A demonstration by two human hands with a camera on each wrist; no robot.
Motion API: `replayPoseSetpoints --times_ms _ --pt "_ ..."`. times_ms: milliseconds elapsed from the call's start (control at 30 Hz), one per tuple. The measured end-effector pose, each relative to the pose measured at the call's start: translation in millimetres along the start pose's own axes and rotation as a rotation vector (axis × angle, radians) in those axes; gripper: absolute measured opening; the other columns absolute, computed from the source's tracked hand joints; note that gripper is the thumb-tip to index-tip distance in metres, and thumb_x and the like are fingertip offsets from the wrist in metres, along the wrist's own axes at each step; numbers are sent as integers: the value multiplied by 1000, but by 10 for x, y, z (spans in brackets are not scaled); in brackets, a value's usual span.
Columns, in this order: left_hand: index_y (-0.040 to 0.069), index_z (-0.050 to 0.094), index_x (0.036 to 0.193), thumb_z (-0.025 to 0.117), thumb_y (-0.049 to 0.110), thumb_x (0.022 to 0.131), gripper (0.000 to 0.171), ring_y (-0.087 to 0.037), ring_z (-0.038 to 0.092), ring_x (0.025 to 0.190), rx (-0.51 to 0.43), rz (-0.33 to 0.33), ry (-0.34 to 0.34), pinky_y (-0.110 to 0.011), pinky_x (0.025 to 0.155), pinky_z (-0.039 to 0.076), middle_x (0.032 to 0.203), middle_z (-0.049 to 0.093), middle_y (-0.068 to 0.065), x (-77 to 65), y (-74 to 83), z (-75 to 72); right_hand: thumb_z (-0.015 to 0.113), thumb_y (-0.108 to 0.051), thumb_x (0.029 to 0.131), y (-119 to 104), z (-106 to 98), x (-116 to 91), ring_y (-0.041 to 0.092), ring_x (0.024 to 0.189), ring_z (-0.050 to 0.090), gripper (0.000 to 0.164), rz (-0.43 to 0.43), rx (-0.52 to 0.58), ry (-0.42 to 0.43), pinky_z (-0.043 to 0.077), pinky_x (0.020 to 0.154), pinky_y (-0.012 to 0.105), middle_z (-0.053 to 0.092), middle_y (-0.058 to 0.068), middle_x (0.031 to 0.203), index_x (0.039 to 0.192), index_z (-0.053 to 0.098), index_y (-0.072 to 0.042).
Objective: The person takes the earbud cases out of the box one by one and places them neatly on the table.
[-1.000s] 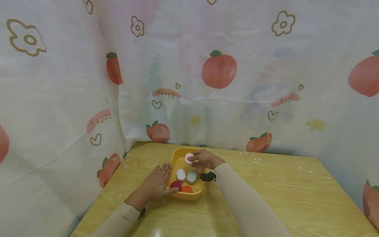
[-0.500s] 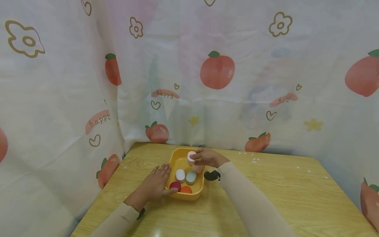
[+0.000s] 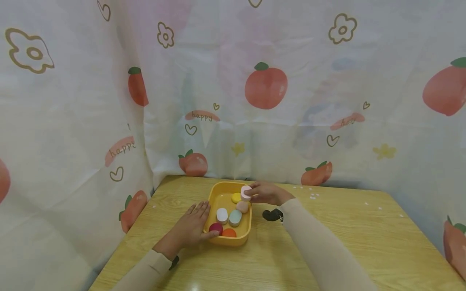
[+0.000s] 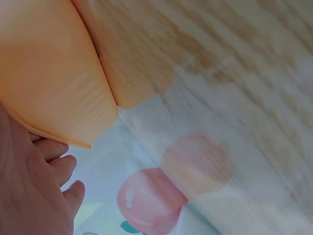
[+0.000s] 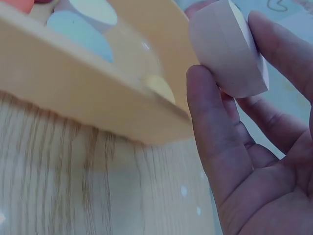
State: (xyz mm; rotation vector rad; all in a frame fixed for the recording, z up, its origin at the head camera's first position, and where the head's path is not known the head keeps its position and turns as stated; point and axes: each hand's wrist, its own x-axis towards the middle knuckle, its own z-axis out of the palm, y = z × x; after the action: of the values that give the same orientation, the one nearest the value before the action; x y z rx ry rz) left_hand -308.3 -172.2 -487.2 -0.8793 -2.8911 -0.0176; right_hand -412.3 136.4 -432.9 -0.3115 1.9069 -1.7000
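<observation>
My right hand pinches a pale pink rounded block between thumb and fingers, at the far right corner of the yellow tray. In the right wrist view the block has a flat face and a curved side, and stands raised beside the tray wall. My left hand rests along the tray's left side, fingers straight, thumb across the near left corner. Inside the tray lie a yellow block, a beige block, a white block, a pale green block, a magenta piece and an orange piece.
The tray stands on a wood-grain table. Small white specks dot the table's far side. A fruit-printed curtain hangs behind the table and at its sides.
My right hand has moved right with the pale pink block, from over the tray's far part to its right rim. The yellow and beige blocks have come into view. The left hand stays put.
</observation>
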Motion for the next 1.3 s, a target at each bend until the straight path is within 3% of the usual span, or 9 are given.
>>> replayPoseSetpoints --times_ms 200,367,633,800,1067,1300 --pt "-3 24 152 22 79 89 103 -28 14 146 -23 -14 -15 -46 117 10 159 19 -16 8 -8 20 60 -5 96 51 -142 -89 22 99 62 58 12 8 51 44 100 45 50 23 126 142 29 14" --pt "-3 25 152 23 78 90 102 -28 15 146 -26 -12 -12 -46 116 11 159 20 -16 33 -1 33 59 -6 97 114 -259 -195 24 100 61 47 -11 -19 55 45 99 45 52 22 120 134 39 16" --pt "-3 25 151 23 79 89 103 -29 16 146 -17 -17 -7 -46 116 12 158 21 -17 19 3 32 60 -7 97 199 -353 -302 29 106 59 44 -12 17 78 43 100 47 56 18 115 132 44 14" --pt "-4 26 151 25 78 90 102 -30 18 145 -21 -9 4 -48 116 14 158 22 -18 9 14 18 59 -7 97 249 -427 -352 22 101 61 50 -17 15 86 45 98 44 50 21 124 136 38 16" --pt "-4 26 151 27 77 90 101 -30 17 146 -38 -14 1 -47 116 13 158 21 -17 14 18 18 62 -9 96 350 -567 -455 22 105 60 62 -4 -21 135 48 96 41 39 29 138 141 28 17" --pt "-4 26 151 29 75 91 99 -31 17 145 -42 -11 -5 -48 116 13 158 21 -18 -1 25 1 62 -5 95 439 -612 -510 20 98 62 58 -6 11 156 49 94 42 50 22 123 139 31 18"
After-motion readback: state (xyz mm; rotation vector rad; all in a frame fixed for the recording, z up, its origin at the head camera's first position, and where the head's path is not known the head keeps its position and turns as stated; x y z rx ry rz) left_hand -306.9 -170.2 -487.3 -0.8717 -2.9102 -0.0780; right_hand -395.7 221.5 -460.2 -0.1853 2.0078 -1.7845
